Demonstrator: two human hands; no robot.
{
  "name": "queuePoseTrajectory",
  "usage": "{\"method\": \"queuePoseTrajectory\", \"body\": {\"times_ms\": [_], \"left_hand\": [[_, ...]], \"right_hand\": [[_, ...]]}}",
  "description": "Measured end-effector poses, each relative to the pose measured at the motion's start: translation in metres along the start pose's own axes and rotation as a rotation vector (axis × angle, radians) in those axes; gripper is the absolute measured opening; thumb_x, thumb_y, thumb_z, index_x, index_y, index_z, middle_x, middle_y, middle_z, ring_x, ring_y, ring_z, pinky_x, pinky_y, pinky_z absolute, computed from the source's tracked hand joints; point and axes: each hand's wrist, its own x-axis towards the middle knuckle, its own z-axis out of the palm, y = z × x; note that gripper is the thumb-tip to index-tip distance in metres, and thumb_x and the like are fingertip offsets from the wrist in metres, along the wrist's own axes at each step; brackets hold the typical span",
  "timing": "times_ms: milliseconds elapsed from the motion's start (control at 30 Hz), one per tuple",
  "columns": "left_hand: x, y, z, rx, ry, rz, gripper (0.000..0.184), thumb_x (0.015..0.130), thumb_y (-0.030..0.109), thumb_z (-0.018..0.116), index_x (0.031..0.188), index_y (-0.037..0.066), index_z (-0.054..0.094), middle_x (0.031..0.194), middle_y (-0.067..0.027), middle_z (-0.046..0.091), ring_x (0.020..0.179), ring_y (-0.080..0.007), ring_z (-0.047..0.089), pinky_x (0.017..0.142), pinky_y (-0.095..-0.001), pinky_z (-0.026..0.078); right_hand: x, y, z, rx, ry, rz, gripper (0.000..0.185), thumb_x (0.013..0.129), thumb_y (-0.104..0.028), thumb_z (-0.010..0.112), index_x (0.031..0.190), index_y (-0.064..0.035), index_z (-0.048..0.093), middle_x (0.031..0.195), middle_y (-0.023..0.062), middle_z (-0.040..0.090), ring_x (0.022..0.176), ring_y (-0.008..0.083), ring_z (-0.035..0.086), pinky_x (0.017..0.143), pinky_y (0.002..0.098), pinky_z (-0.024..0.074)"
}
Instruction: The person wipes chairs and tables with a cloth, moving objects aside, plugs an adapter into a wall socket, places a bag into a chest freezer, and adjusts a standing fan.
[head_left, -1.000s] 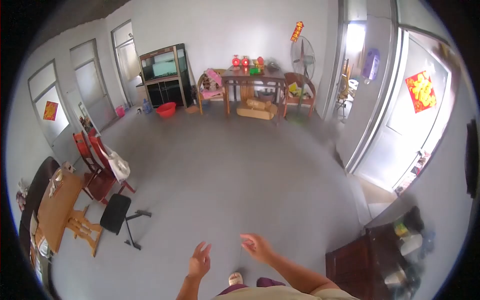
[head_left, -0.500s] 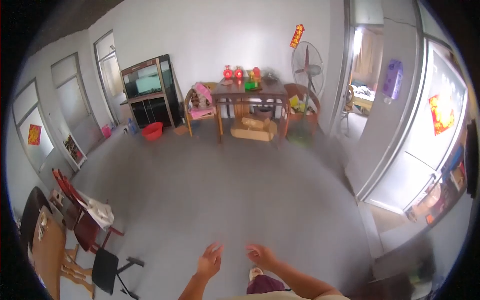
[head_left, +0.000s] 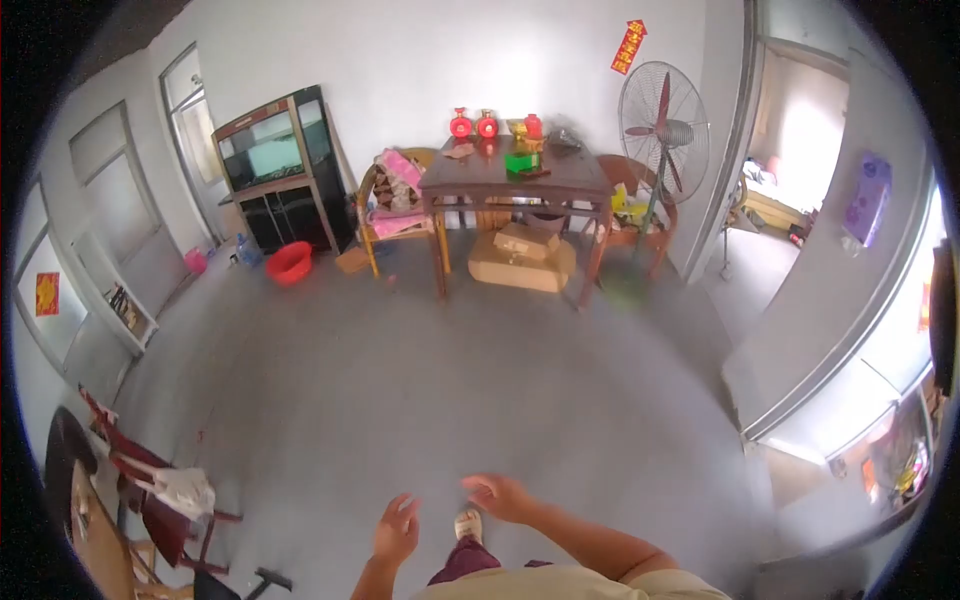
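My left hand (head_left: 396, 530) hangs in front of me with its fingers apart and holds nothing. To its right, my right hand (head_left: 498, 497) is also empty, its fingers loosely bent and spread. Both are above the grey floor (head_left: 400, 390) and touch nothing. Below them show my foot in a light sandal (head_left: 468, 526) and a dark red trouser leg (head_left: 462, 560). Farther ahead stands a dark wooden table (head_left: 515, 178), bearing a green box (head_left: 522, 162), red bottles (head_left: 461, 124) and other small items.
Cardboard boxes (head_left: 520, 270) lie beneath the table. A chair with pink cloth (head_left: 395, 200) stands left of it, a standing fan (head_left: 665, 135) right. A red basin (head_left: 290, 262) sits by the fish tank cabinet (head_left: 275, 170). Near left is a red chair with a white bag (head_left: 185, 492). Doorways line the right.
The table, fan and cabinet look larger and nearer, as my viewpoint has moved forward. My hands stay empty and appear slightly farther left in view. More of my sandalled foot shows.
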Motion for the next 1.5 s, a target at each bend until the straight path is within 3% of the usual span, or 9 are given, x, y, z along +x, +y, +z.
{"method": "queuePoseTrajectory", "body": {"times_ms": [367,567,733,833,933,1033,1167,1433,1500], "left_hand": [[0.392,-0.036,0.049,-0.063,-0.187,0.243,0.043,0.081,0.005,0.055,0.122,0.016,0.057,0.125,-0.0103,0.056,0.107,-0.0287,0.057,0.082,-0.0393,0.051],[0.579,-0.054,0.113,-0.028,0.056,0.457,0.04,0.083,0.006,0.054,0.122,0.016,0.057,0.127,-0.0083,0.056,0.104,-0.0276,0.059,0.081,-0.0398,0.051],[0.698,-0.087,0.152,-0.067,-0.017,0.322,0.034,0.084,0.005,0.057,0.117,0.014,0.062,0.124,-0.0105,0.058,0.105,-0.0304,0.06,0.086,-0.0398,0.05],[0.772,-0.093,0.165,-0.206,-0.036,0.183,0.029,0.085,0.005,0.058,0.113,0.012,0.064,0.123,-0.0113,0.058,0.107,-0.0316,0.059,0.089,-0.0391,0.049],[0.844,-0.102,0.181,-0.288,-0.099,0.09,0.027,0.085,0.004,0.059,0.111,0.01,0.064,0.122,-0.0121,0.059,0.107,-0.0314,0.059,0.09,-0.0388,0.048],[0.92,-0.117,0.205,-0.225,-0.085,0.247,0.027,0.085,0.004,0.059,0.111,0.008,0.065,0.121,-0.0131,0.059,0.107,-0.0307,0.059,0.089,-0.0379,0.048],[1.04,-0.138,0.235,-0.278,-0.097,0.455,0.037,0.081,0.005,0.061,0.118,0.009,0.061,0.123,-0.0173,0.056,0.102,-0.034,0.06,0.085,-0.0401,0.048],[1.235,-0.09,0.278,-0.41,-0.185,0.364,0.062,0.08,0.022,0.07,0.134,0.006,0.045,0.138,-0.0231,0.04,0.127,-0.0383,0.04,0.103,-0.0434,0.036],[1.273,-0.076,0.3,-0.429,-0.216,0.317,0.076,0.078,0.027,0.073,0.14,0.006,0.035,0.143,-0.026,0.031,0.132,-0.0393,0.032,0.105,-0.0443,0.032]], "right_hand": [[0.261,0.036,-0.147,0.005,0.199,0.141,0.032,0.085,-0.011,0.063,0.117,-0.0091,0.06,0.104,0.0112,0.068,0.091,0.0201,0.067,0.081,0.0318,0.0527],[0.41,0.093,-0.266,-0.093,0.196,0.128,0.033,0.086,-0.014,0.062,0.118,-0.0085,0.059,0.104,0.0126,0.067,0.091,0.0226,0.066,0.08,0.0342,0.0522],[0.548,0.145,-0.346,-0.153,0.132,0.041,0.037,0.085,-0.019,0.061,0.12,-0.0089,0.056,0.104,0.0151,0.066,0.089,0.0316,0.066,0.078,0.0403,0.0517],[0.615,0.13,-0.397,-0.207,0.143,0.023,0.032,0.087,-0.014,0.061,0.118,-0.0064,0.059,0.102,0.0102,0.068,0.089,0.018,0.065,0.08,0.0325,0.0517],[0.676,0.135,-0.439,-0.184,0.17,0.067,0.032,0.088,-0.014,0.061,0.119,-0.0045,0.057,0.102,0.009,0.067,0.092,0.0165,0.065,0.08,0.0321,0.0515],[0.73,0.172,-0.463,0.055,0.357,0.082,0.034,0.085,-0.016,0.062,0.117,-0.0083,0.059,0.099,0.0136,0.068,0.089,0.0244,0.067,0.079,0.0356,0.0517],[0.795,0.192,-0.518,0.078,0.549,0.15,0.036,0.085,-0.013,0.063,0.12,-0.0058,0.057,0.1,0.0121,0.067,0.089,0.0197,0.065,0.078,0.0321,0.0514],[0.882,0.197,-0.642,0.37,1.075,0.271,0.045,0.083,-0.013,0.064,0.122,0.0059,0.051,0.097,0.0145,0.067,0.086,0.021,0.065,0.077,0.0316,0.0521],[0.903,0.234,-0.676,0.477,1.155,0.267,0.056,0.082,-0.014,0.066,0.128,0.0078,0.043,0.112,0.0209,0.061,0.098,0.0253,0.062,0.084,0.0331,0.0497]]}}
